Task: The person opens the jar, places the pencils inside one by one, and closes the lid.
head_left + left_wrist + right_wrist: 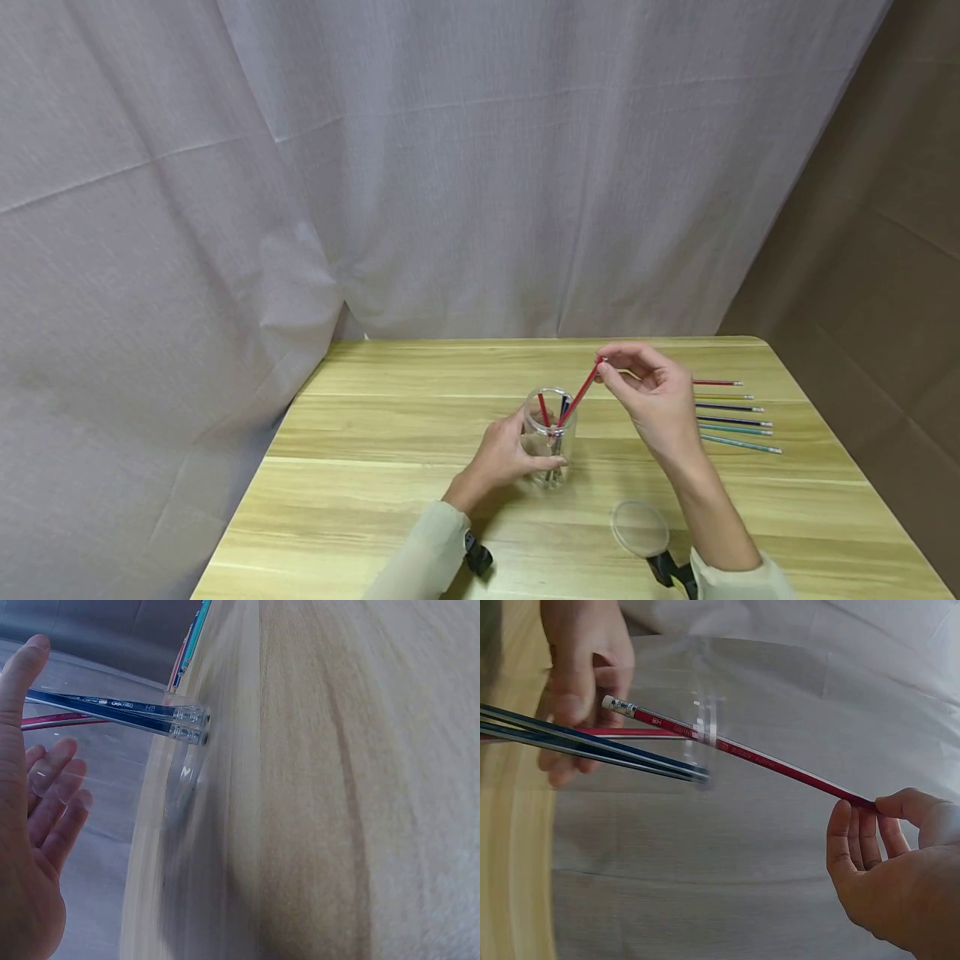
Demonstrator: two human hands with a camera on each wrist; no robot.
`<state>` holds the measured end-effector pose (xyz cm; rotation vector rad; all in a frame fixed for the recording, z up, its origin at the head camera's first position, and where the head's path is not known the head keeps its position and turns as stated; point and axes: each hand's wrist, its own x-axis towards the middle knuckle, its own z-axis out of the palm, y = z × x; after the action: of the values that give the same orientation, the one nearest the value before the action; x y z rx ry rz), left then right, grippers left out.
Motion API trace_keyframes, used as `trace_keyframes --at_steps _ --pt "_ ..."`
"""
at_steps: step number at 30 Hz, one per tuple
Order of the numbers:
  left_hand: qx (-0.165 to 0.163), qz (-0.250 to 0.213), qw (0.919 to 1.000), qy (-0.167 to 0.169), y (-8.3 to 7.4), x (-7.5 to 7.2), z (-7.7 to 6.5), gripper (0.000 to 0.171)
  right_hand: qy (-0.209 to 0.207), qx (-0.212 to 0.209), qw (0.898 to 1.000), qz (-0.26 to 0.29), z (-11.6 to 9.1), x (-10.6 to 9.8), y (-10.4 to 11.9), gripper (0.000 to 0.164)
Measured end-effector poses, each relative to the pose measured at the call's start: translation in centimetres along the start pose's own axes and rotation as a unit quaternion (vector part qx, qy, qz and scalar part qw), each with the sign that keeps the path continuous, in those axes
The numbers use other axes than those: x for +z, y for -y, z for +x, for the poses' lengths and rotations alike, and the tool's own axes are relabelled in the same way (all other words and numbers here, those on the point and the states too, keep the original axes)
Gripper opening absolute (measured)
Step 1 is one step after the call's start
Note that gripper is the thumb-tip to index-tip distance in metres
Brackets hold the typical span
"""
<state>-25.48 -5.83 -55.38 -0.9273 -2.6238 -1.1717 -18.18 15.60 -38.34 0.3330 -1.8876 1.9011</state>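
My left hand (501,454) grips a clear cylindrical jar (569,444) round its side, thumb across the near face. Inside lean a red pencil (543,409) and two dark blue pencils (630,752); the left wrist view shows the blue pencils' eraser ends (189,724) at the jar's base. Above and right of the jar, my right hand (660,400) pinches another red pencil (780,773) by one end between thumb and fingers. That pencil slants through the jar's mouth, its white eraser (609,702) inside and short of the base.
Right of the jar, several pencils (738,432) in red, yellow, dark blue and teal lie in a row on the wooden table (360,500). A clear round lid (640,528) lies by my right wrist. Grey cloth (465,208) hangs behind the table.
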Motion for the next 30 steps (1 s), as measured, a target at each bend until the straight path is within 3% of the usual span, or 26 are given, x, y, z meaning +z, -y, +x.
trace_keyframes --at_steps 30 --pt "0.002 -0.003 1.0000 -0.005 -0.1 0.0 0.0 0.079 0.034 0.067 0.994 -0.073 -1.4 1.1 -4.9 0.017"
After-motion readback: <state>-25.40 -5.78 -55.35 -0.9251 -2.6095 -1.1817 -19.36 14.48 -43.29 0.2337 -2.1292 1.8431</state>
